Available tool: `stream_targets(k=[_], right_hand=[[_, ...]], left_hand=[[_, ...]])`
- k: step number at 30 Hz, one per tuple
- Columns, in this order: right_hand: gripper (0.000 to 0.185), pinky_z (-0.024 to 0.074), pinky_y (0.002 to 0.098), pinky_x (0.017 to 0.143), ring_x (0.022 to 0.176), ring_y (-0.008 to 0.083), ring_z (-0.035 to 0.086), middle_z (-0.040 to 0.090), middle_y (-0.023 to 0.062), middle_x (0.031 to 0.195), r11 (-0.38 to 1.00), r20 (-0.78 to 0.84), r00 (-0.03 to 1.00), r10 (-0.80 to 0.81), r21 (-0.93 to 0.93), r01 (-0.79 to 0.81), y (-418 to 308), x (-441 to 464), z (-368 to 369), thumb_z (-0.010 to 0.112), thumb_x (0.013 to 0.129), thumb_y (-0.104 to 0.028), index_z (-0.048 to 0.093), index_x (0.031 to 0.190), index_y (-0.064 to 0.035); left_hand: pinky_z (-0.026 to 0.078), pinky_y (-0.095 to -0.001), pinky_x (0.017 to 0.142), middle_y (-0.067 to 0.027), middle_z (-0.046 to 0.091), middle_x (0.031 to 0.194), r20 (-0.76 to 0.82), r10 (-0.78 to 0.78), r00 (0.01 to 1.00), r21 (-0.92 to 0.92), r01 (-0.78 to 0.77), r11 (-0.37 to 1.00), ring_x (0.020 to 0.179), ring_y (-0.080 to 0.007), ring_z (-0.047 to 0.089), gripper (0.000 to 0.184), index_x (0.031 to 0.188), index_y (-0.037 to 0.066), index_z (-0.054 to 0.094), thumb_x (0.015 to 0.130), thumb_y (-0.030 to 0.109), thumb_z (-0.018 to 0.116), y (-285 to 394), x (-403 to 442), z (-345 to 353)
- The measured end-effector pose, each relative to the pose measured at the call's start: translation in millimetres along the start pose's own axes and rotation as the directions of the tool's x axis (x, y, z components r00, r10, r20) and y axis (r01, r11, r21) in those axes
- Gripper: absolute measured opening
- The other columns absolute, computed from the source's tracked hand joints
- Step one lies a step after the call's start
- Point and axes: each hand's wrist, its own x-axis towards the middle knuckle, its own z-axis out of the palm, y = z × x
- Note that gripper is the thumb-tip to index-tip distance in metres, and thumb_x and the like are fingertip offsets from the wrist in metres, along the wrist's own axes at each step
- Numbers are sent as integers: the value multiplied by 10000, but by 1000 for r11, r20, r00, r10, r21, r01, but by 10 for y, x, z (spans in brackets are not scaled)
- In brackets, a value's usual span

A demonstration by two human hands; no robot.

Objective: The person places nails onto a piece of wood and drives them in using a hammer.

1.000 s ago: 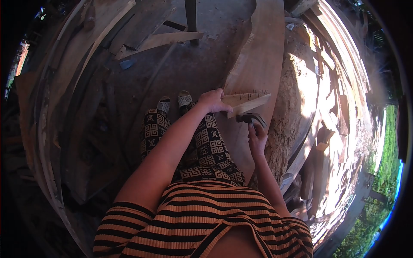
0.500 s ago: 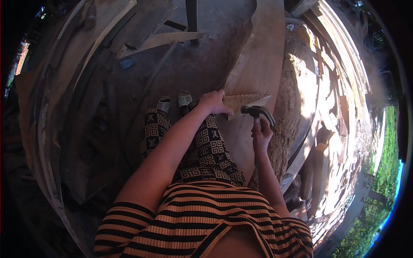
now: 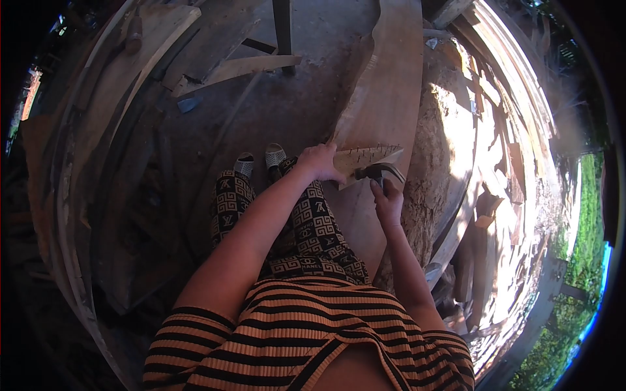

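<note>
My right hand is closed around the handle of a claw hammer. The hammer's dark head is over the near edge of a pale wooden block. Several nails stand up in a row along the block's far side. My left hand grips the block's left end, thumb on the near side and fingers toward the far side. Both hands are above a long wooden plank, on which the block rests. Whether the hammer face touches anything cannot be made out.
A rough-barked log lies right of the plank, with sunlit wood scraps beyond it. Large curved boards lean at the left. A dark post and a curved wood offcut are ahead on the floor.
The hammer has come slightly down and left, nearer to the block's near edge and my left hand. My left hand keeps its grip; the whole view has shifted slightly.
</note>
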Motion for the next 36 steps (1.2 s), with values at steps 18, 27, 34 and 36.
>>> stream_targets(k=[18, 27, 34, 36], right_hand=[[387, 449, 398, 600, 646, 326, 628, 597, 191, 663, 990, 93, 994, 54, -137, -41, 177, -17, 169, 626, 840, -358, 657, 1013, -13], [394, 460, 382, 611, 650, 298, 628, 622, 170, 674, 998, 39, 997, 67, -21, -66, 15, -67, 159, 639, 844, -354, 657, 1028, -5], [395, 472, 397, 637, 715, 348, 645, 637, 202, 731, 917, 54, 996, -64, -391, 80, 77, 17, 108, 629, 853, -376, 657, 1070, -46], [396, 472, 410, 643, 734, 368, 643, 635, 213, 744, 952, 73, 997, 14, -307, 9, 9, -46, 95, 622, 855, -381, 655, 1076, -54]], left_hand=[[399, -426, 934, -165, 559, 1160, 79, 73, 994, 276, -92, 957, 1109, -321, 554, 927, 1194, 50, 477, 479, 514, 840, 143, -148, 51], [402, -435, 924, -162, 559, 1181, 95, 72, 993, 261, -95, 961, 1125, -316, 550, 918, 1208, 59, 481, 494, 511, 840, 59, -122, 72], [416, -434, 929, -154, 562, 1189, 113, 70, 991, 250, -97, 963, 1128, -318, 551, 884, 1203, 62, 489, 517, 503, 830, 53, -87, 47], [417, -437, 931, -155, 562, 1190, 113, 72, 991, 249, -98, 964, 1128, -320, 552, 873, 1200, 61, 491, 526, 503, 827, 32, -104, 71]])
